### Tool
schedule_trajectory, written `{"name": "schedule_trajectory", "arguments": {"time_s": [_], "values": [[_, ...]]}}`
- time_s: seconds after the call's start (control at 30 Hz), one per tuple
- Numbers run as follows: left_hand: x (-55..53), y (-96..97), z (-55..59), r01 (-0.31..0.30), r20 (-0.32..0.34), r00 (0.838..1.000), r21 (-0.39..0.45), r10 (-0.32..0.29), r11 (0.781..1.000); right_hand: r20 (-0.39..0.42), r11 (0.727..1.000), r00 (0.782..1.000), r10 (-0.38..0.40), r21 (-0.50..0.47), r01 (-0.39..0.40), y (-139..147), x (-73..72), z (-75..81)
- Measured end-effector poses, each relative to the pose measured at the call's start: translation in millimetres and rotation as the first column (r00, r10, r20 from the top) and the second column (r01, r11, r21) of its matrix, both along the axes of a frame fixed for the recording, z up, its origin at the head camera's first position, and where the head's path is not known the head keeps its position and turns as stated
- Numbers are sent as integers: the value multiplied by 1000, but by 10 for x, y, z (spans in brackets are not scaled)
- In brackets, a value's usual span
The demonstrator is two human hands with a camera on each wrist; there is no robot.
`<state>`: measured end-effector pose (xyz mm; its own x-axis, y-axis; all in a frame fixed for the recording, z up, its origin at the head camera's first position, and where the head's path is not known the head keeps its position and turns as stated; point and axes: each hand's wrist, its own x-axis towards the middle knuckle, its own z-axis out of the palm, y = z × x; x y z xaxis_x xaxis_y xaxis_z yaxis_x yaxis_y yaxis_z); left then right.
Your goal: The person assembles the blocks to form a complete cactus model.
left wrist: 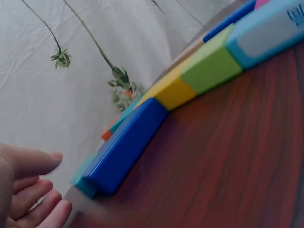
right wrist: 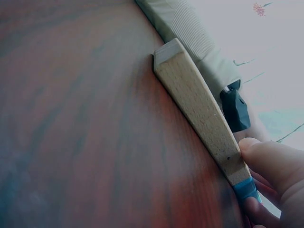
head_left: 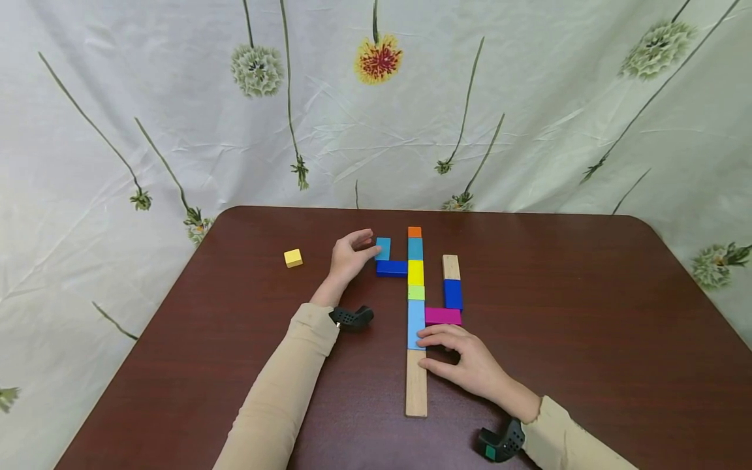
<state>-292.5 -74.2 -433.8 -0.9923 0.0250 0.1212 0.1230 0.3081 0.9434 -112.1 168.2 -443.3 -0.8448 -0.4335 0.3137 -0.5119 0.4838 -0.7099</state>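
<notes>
Flat on the table, a long column of blocks runs away from me, with a natural wood plank (head_left: 416, 385) at the near end and a light blue block (head_left: 416, 320) beyond it. My right hand (head_left: 464, 365) rests at this joint, its thumb by the wood and its fingertips over the light blue block. To the left, a dark blue block (head_left: 391, 268) juts from the column, and a small blue block (head_left: 383, 248) stands off its outer end. My left hand (head_left: 348, 258) is beside that small block, thumb and fingers spread apart, with nothing between them.
A magenta block (head_left: 443, 316) branches right, continued by a blue block (head_left: 453, 294) and a wooden one (head_left: 451, 267). Yellow (head_left: 415, 273), green (head_left: 416, 292) and orange (head_left: 414, 232) blocks lie further up the column. One loose yellow block (head_left: 293, 258) sits far left.
</notes>
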Motion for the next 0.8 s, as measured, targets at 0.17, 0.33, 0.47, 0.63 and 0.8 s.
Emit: {"name": "schedule_trajectory", "arguments": {"time_s": [0.17, 0.33, 0.47, 0.63, 0.8], "values": [[27, -175, 141, -34, -70, 997, 69, 39, 997, 0, 1000, 1000, 1, -2, -1, -2, -3, -3], [46, -415, 310, -76, -85, 992, 146, 89, 986, -5, 1000, 1000, 0, -2, 0, 1, -5, 2], [61, -621, 420, -107, -77, 989, 189, 124, 976, -4, 1000, 1000, -4, -1, 4, 4, -3, 4], [113, -876, 496, -106, -64, 991, 196, 121, 975, -6, 1000, 1000, -1, 1, 1, 0, 0, 0], [222, -1118, 559, -81, -22, 996, 242, 89, 967, -5, 1000, 1000, 3, -2, -3, -6, -1, -1]]}}
